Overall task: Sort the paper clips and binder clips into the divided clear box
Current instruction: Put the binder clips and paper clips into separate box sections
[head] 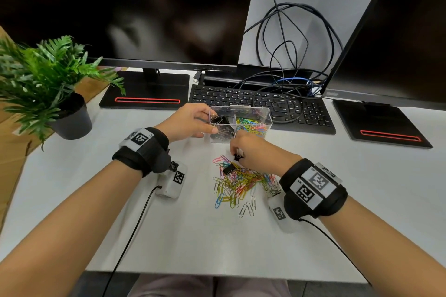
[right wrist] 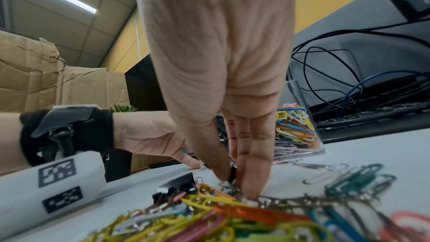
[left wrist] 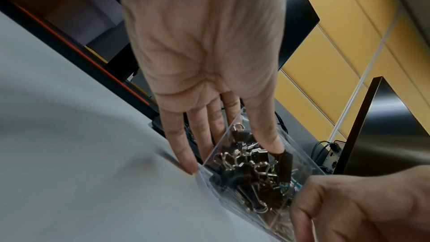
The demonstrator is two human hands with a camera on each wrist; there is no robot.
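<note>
While our left hand (head: 190, 120) grasps the divided clear plastic box (head: 251, 113) at its left end, thumb on the near wall and fingers (left wrist: 200, 135) laid flat along the far side, our right hand (head: 253, 149) works just in front of that box. Its thumb and fingers pinch a small black binder clip (head: 237, 157) at the far edge of the loose heap, right at the fingertips (right wrist: 253, 190) (the wrist view shows the black body squeezed between them, low over the white desk (head: 193, 236)).

The loose pile of coloured and plain steel paper clips (head: 241, 183) spreads out beneath and just behind our right hand, reaching toward the right wrist. A second black binder clip (head: 228, 168) lies on the pile, just left of the right hand's knuckles.

Inside the box, the compartment nearest our left hand holds black binder clips with silver wire handles (left wrist: 251, 168); the compartment beyond our right hand holds sorted paper clips in many colours (right wrist: 295, 128).

Past both hands stands a black keyboard (head: 289, 103); off our left wrist, a green potted plant (head: 48, 79).
</note>
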